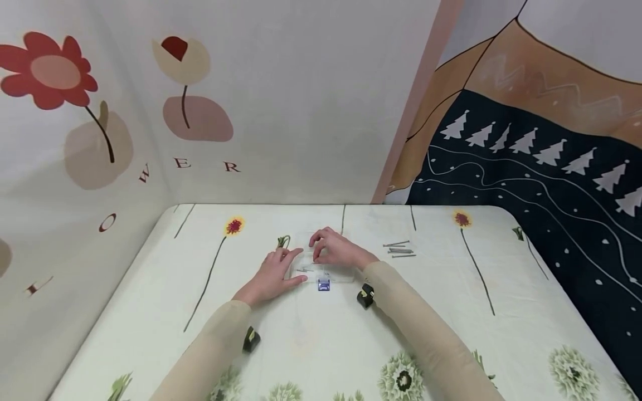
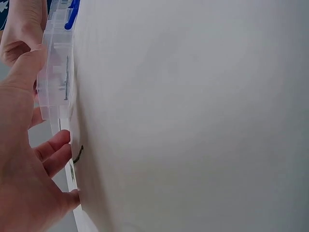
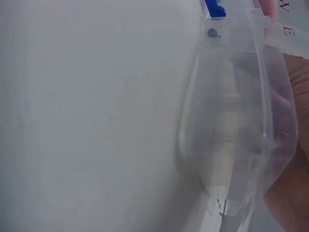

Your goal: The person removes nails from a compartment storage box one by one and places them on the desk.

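A small clear plastic box (image 1: pixel 321 273) with a blue latch (image 1: pixel 324 285) lies on the flowered tablecloth (image 1: pixel 321 345) at mid table. My left hand (image 1: pixel 275 272) lies flat at the box's left end, fingers straight on the cloth. In the left wrist view its thumb (image 2: pixel 24 67) presses against the box (image 2: pixel 55 63), which holds a few nails (image 2: pixel 65 89). My right hand (image 1: pixel 335 249) sits over the box's far right part with fingers curled on it. The right wrist view shows the box (image 3: pixel 236 125) close up, with that hand (image 3: pixel 299 203) behind it.
Several loose nails (image 1: pixel 399 250) lie on the cloth just right of my right hand. Printed fabric walls (image 1: pixel 301 111) close off the back and both sides of the table. Black wrist cameras (image 1: pixel 365 295) sit on both sleeves.
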Demonstrator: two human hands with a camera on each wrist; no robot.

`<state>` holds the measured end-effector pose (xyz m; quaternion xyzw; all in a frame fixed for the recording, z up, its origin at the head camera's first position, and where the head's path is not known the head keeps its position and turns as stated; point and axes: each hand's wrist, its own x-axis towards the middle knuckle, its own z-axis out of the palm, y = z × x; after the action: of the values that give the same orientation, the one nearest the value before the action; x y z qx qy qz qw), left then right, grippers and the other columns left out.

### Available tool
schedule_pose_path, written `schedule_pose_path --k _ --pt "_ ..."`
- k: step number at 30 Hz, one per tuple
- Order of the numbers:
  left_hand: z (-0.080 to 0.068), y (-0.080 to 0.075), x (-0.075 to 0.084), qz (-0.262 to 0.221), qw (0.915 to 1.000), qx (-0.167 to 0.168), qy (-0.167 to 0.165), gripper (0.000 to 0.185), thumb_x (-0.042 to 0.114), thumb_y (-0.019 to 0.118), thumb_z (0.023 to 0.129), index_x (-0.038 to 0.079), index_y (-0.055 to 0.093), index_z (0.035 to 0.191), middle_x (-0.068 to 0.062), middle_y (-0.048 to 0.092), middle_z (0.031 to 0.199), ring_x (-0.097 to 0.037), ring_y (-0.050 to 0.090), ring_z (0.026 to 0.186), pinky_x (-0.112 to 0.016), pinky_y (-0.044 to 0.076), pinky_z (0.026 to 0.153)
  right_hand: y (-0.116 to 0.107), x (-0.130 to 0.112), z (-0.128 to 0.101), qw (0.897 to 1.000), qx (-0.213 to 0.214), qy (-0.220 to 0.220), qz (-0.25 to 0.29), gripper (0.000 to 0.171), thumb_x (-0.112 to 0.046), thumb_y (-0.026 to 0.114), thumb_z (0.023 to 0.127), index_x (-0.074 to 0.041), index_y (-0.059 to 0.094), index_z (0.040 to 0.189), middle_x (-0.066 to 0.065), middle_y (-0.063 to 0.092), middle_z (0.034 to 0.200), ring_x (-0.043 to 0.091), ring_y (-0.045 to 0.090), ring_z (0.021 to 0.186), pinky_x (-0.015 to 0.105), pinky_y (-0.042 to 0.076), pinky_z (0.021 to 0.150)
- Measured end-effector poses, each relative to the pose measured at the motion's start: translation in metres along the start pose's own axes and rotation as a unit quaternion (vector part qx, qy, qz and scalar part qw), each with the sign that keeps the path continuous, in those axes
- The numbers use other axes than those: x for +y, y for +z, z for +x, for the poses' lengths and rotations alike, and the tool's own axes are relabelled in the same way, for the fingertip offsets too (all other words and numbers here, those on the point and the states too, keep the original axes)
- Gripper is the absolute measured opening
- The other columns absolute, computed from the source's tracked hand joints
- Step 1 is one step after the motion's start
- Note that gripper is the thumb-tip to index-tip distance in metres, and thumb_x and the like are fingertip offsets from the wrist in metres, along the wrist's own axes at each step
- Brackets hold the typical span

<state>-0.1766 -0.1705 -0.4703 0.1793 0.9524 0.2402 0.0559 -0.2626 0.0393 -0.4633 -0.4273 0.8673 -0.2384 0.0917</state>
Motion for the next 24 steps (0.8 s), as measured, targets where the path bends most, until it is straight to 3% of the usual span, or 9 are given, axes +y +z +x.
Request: schedule_pose_path --k 10,18,24 --pt "0.001 0.002 -0.002 -0.002 1.0 -0.004 -0.004 0.073 0.048 0.066 0.088 0.014 0.039 0.147 -0.014 0.043 0.122 -0.032 0.041 0.109 -0.048 0.037 0.092 -0.005 0.002 -0.005 1.0 0.001 -0.004 0.017 0.006 -0.013 0.073 0.086 -0.008 0.075 0.082 0.003 0.058 0.115 0.022 0.047 0.112 0.036 0.036 0.099" --pt "0.0 0.001 -0.003 -0.006 0.9999 -0.004 -0.011 0.073 0.048 0.066 0.089 0.015 0.039 0.147 -0.014 0.042 0.123 -0.031 0.04 0.11 -0.049 0.037 0.093 -0.018 0.006 -0.015 0.996 0.044 0.025 0.08 0.006 -0.006 0.071 0.086 -0.011 0.071 0.081 0.002 0.057 0.112 0.021 0.048 0.11 0.036 0.043 0.087" --pt "0.001 0.001 0.0 -0.015 0.9996 -0.012 -0.019 0.074 0.049 0.066 0.088 0.016 0.038 0.148 -0.014 0.041 0.126 -0.032 0.038 0.113 -0.05 0.037 0.094 -0.023 0.01 -0.025 0.996 0.044 0.023 0.075 0.004 -0.008 0.069 0.086 -0.009 0.071 0.082 0.003 0.062 0.11 0.024 0.048 0.111 0.04 0.041 0.092"
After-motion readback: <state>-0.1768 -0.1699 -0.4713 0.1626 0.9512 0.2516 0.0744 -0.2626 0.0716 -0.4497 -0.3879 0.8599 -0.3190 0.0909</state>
